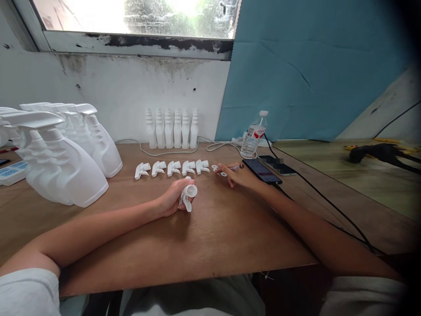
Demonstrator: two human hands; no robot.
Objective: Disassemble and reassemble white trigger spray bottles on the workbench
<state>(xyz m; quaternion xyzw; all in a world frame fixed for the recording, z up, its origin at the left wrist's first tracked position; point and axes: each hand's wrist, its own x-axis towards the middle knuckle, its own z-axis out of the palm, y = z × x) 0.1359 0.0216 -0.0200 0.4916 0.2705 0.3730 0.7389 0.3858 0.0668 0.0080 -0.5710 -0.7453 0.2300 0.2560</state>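
Observation:
My left hand (pixel 173 198) is closed around a white trigger spray head (pixel 189 193), its round collar facing me and its lever pointing down. To the right, my right hand (pixel 233 174) reaches over the table with fingers apart, at a few small white ring washers (pixel 223 174). A slim object with a brown end (pixel 241 166) shows just behind that hand; whether the hand touches it I cannot tell. Beyond my left hand, several more white trigger spray heads (pixel 173 168) lie in a row on the brown table (pixel 210 237).
White spray bottles (pixel 87 175) with heads fitted crowd the left side. Several slim white bottles (pixel 169 129) stand against the wall. A water bottle (pixel 253 136), two phones (pixel 262 171) and a black cable (pixel 324 206) occupy the right. A white cable (pixel 158 154) runs along the back.

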